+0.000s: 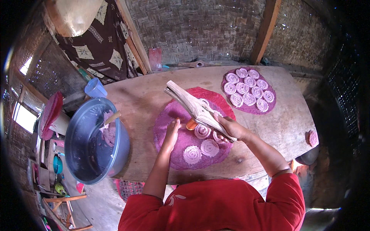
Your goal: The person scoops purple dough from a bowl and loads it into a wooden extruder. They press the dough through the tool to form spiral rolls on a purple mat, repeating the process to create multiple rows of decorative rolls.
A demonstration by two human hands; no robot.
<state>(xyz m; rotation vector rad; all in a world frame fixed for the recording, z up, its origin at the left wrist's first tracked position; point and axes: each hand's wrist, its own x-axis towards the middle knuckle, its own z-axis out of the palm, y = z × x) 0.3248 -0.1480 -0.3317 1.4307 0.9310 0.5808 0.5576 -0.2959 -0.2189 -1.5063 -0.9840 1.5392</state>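
My right hand (233, 128) is closed round the lower right end of a long wooden hand press (192, 106), which slants up to the left. A copper-coloured cylinder (191, 124) juts from its underside. Beneath it lies a round purple mat (163, 133) bearing several pale pink dough swirls (209, 148), some partly hidden by the press and my right hand. My left hand (172, 130) is over the mat's left part, just left of the cylinder; its fingers point away from me, partly apart, with nothing seen in them. A red round mat (221, 101) shows from under the purple one.
A big blue-grey tub (71, 148) at the left holds pink dough (109, 136) and a wooden stick (113, 117). Behind it stands a blue plastic cup (95, 88). Another purple mat (246, 109) full of swirls lies far right on the wooden table (277, 131). A woven wall (200, 34) rises behind.
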